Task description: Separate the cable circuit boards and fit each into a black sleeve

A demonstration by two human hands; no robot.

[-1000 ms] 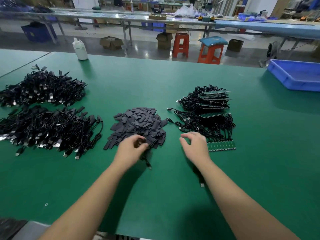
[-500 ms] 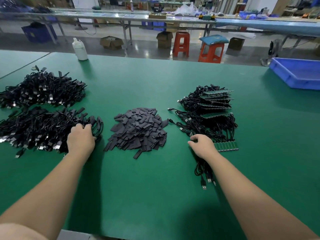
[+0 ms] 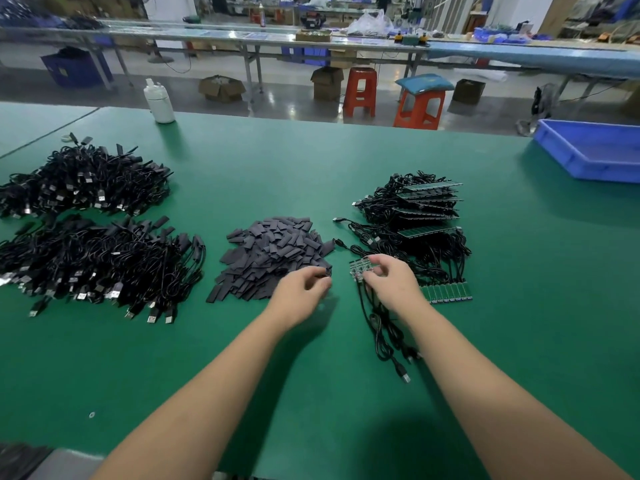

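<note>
My right hand (image 3: 393,284) pinches a small strip of joined circuit boards (image 3: 360,268) just above the green table (image 3: 311,393), its cables (image 3: 384,327) trailing toward me. My left hand (image 3: 304,289) curls at the near edge of the sleeve pile (image 3: 273,258), fingertips pinching one black sleeve (image 3: 327,271), I think. So I am at the pairing step: next I must snap one board free, then line its end with the sleeve's mouth and slide it in.
</note>
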